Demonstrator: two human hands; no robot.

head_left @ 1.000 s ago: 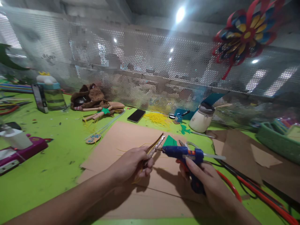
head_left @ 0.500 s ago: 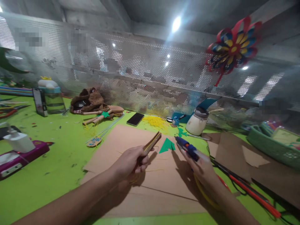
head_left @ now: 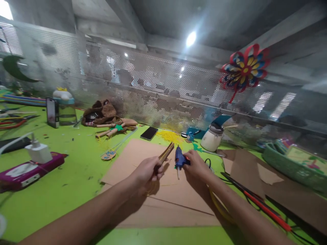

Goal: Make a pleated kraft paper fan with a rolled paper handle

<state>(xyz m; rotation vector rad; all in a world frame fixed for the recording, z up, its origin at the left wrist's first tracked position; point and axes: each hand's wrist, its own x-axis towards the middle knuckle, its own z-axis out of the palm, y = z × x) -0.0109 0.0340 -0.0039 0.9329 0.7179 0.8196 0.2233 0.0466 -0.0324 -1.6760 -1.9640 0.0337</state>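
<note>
My left hand is closed round a bundle of thin brown strips that points up and away over the brown cardboard sheet. My right hand grips a blue glue gun, held upright just right of the strips' tip, with its clear glue stick poking down toward me. A white jar stands beyond the right hand.
The green table carries a black phone, a yellow shred pile, a brown craft heap, a magenta case with a white charger, red and black cables, a green basket. A mesh screen with a paper flower closes the back.
The right hand swung the glue gun from lying sideways to upright and brought it left, close to the strips. The left hand stayed about where it was. The camera tilted up.
</note>
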